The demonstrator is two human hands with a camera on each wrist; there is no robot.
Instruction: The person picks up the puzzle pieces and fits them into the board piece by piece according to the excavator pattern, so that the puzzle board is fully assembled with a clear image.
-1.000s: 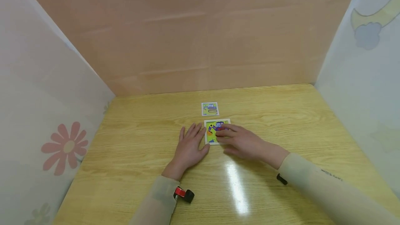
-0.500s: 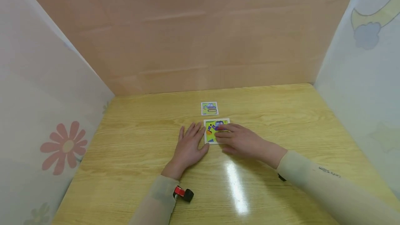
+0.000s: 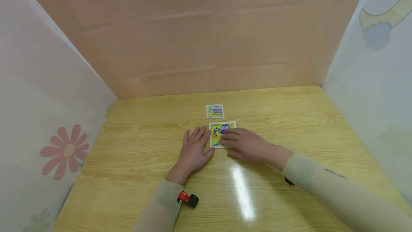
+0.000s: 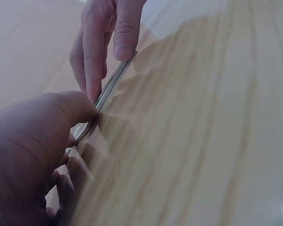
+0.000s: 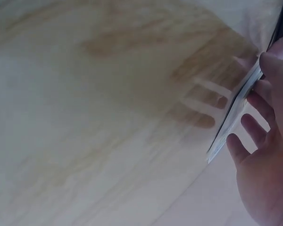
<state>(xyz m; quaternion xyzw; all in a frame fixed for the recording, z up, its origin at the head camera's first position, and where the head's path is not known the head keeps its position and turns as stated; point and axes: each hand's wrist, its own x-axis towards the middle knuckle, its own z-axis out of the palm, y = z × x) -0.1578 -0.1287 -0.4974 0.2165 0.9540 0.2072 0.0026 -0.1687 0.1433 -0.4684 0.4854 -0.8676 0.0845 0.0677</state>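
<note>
A framed picture puzzle (image 3: 216, 129) with a blue digger on green lies flat on the table. My left hand (image 3: 194, 152) rests beside its left side, fingers spread and fairly straight, tips at the white border. My right hand (image 3: 246, 146) lies over the right part of the puzzle and hides much of it. Its relaxed fingers touch the picture while the thumb sits by the near edge. In the left wrist view, the right fingers reach down to the puzzle's thin edge (image 4: 111, 87), close to my left thumb. The right wrist view also shows the board's edge (image 5: 231, 115).
Just behind the puzzle lies a small card (image 3: 215, 111) with a similar digger picture. The wooden table (image 3: 154, 128) runs back to a tan wall (image 3: 209, 46), with pale decorated panels (image 3: 35, 81) on both sides. Glare streaks the table in front of the hands.
My right fingers have shifted very slightly left over the puzzle. The left hand stays at the border, and the puzzle and card keep their places; the head view drifts a little.
</note>
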